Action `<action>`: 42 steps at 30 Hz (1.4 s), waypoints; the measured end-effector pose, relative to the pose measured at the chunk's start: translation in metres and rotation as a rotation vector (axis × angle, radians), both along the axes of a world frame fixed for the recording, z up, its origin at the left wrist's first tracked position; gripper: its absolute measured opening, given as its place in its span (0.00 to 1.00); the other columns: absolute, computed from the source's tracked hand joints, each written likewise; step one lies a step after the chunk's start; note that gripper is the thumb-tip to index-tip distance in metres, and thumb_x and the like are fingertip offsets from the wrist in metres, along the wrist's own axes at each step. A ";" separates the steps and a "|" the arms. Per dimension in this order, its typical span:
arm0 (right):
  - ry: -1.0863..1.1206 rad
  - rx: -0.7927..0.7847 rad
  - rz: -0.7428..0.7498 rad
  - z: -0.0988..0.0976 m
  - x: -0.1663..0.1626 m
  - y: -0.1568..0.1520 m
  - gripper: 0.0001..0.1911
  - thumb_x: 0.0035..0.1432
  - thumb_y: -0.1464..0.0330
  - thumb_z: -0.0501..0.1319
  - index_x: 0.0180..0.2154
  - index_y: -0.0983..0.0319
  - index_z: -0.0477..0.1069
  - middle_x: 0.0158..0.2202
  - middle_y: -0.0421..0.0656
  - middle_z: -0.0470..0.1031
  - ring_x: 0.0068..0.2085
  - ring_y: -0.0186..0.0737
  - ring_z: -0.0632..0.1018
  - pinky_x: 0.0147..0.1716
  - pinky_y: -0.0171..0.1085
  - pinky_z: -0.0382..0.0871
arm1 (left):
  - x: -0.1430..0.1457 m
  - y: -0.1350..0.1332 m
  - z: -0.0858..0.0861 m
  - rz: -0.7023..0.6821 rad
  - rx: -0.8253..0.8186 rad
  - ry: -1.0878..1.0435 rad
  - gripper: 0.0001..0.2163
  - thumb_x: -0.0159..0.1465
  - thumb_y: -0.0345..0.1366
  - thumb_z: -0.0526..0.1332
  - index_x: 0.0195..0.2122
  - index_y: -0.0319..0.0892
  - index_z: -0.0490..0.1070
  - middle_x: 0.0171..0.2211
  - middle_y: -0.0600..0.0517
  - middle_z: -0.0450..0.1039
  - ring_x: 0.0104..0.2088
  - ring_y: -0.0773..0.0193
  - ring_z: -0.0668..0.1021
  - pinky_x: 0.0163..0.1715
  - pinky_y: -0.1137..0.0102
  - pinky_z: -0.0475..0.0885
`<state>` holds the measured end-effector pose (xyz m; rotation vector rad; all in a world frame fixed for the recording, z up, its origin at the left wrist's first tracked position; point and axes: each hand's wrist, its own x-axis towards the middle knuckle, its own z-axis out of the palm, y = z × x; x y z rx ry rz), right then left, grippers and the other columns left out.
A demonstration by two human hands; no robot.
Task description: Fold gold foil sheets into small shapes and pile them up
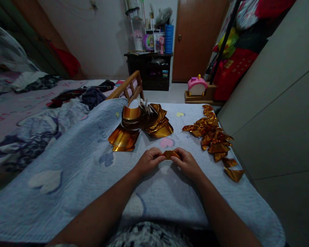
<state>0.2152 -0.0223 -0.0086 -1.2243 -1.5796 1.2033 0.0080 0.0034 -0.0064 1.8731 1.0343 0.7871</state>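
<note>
Between my two hands is a small piece of folded gold foil paper (168,154), held by its two ends just above the blue cloth. My left hand (150,160) pinches its left end with thumb and fingers. At the right end, my right hand (186,161) grips it the same way. Beyond my hands lies a fanned stack of gold foil sheets (159,125), with a few curved sheets (124,138) at its left. To the right, a heap of folded gold foil pieces (213,135) spreads along the cloth's edge.
The blue quilted cloth (87,181) with heart patterns covers the surface before me. A wooden rail (126,85) rises at its far left, beside a bed with rumpled bedding (54,109). A pale cabinet (278,113) stands close on the right. A dark shelf unit (148,70) is at the back.
</note>
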 end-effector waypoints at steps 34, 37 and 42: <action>-0.004 -0.079 0.049 0.002 0.004 0.006 0.12 0.53 0.60 0.63 0.25 0.62 0.71 0.20 0.34 0.62 0.23 0.30 0.61 0.23 0.32 0.53 | 0.001 -0.003 -0.002 -0.076 -0.166 -0.082 0.14 0.63 0.44 0.59 0.29 0.39 0.75 0.27 0.53 0.70 0.30 0.64 0.70 0.35 0.70 0.65; 0.024 -0.127 0.003 0.002 0.014 0.008 0.14 0.52 0.58 0.65 0.26 0.62 0.72 0.20 0.35 0.63 0.22 0.31 0.62 0.23 0.33 0.53 | 0.000 -0.002 -0.002 -0.051 -0.241 -0.135 0.15 0.63 0.45 0.59 0.28 0.39 0.74 0.25 0.54 0.68 0.28 0.65 0.68 0.33 0.70 0.63; 0.052 -0.142 -0.001 0.005 0.024 0.009 0.16 0.53 0.55 0.65 0.28 0.63 0.75 0.21 0.36 0.66 0.24 0.32 0.64 0.25 0.33 0.56 | 0.000 -0.002 -0.002 -0.012 -0.313 -0.199 0.16 0.62 0.47 0.61 0.28 0.38 0.74 0.25 0.53 0.69 0.29 0.65 0.68 0.31 0.71 0.62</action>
